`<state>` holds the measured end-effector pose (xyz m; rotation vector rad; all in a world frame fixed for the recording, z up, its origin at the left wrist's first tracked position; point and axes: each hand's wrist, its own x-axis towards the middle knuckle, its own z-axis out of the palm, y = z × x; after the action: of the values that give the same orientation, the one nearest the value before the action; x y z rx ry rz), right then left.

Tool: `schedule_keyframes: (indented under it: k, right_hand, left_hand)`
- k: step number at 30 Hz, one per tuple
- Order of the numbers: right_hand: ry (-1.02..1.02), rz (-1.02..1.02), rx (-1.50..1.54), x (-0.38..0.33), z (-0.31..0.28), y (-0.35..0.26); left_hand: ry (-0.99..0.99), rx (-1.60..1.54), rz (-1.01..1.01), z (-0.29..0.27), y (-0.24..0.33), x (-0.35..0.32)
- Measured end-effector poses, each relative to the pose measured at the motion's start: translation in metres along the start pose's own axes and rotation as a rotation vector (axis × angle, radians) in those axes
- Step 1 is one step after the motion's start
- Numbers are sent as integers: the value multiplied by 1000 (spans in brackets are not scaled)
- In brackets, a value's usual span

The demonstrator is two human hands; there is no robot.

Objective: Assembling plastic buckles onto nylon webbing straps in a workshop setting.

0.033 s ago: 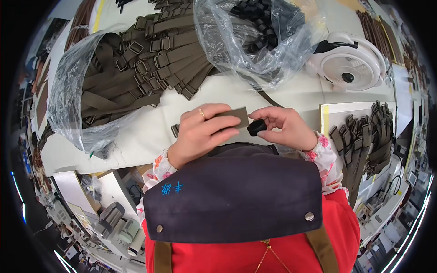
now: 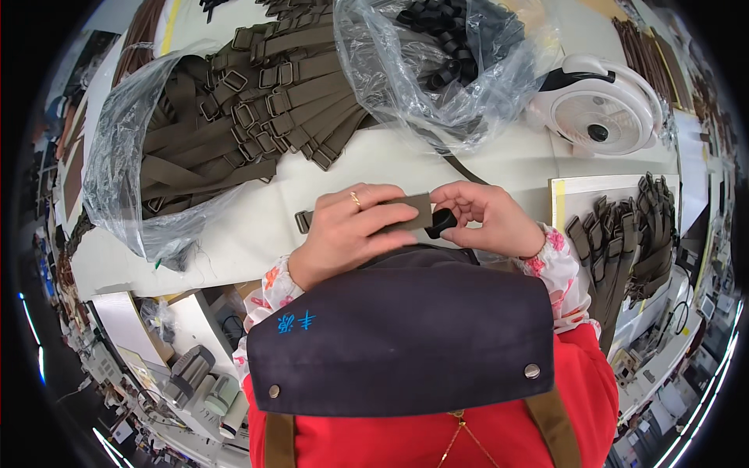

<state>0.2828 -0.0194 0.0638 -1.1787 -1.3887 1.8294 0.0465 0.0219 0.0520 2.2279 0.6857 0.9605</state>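
Grips a flat olive-brown webbing strap (image 2: 415,212) in the curled left hand (image 2: 351,222), with a dark rectangular buckle (image 2: 303,221) showing beyond that hand, toward the left edge of the white worktop (image 2: 234,242). Pinches a small black ring-shaped loop (image 2: 442,224) between thumb and fingertips of the right hand (image 2: 493,222). Holds both pieces near the worktop's near edge, the strap's flat end just beside the loop; cannot tell whether touching.

Has a heap of olive-brown buckled straps (image 2: 195,148) partly inside a clear plastic bag (image 2: 113,168) toward the left edge, another clear plastic bag (image 2: 374,74) with black loops (image 2: 449,74) toward the far edge, a round white fan (image 2: 577,117) toward the far right corner, and bundled olive-brown straps (image 2: 616,242) by the right edge.
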Motion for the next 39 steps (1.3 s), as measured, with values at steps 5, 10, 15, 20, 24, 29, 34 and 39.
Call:
schedule_keyframes:
  k: [5,10,15,20,24,29,34,39]
  right_hand:
    - [-245,114,196,11,-9,-8]
    - [-302,175,298,13,-11,-14]
    - [-301,198,319,17,-7,-7]
    - [-314,304,361,12,-7,12]
    - [-107,245,290,21,7,25]
    - [-140,404,210,30,8,16]
    - [43,-356,-762,28,-8,30]
    - [133,-365,-1115,10,-59,64]
  left_hand:
    - [-152,32,55,-2,6,-2]
    - [-111,-9,94,-5,2,-2]
    - [-89,-55,112,3,9,-1]
    - [-122,-193,71,23,7,-17]
    - [15,-397,-258,47,5,-20]
    - [-53,-80,-263,36,-6,-14]
    - [-172,60,-357,17,-31,-52]
    - [-345,498,-424,-20,-69,-112]
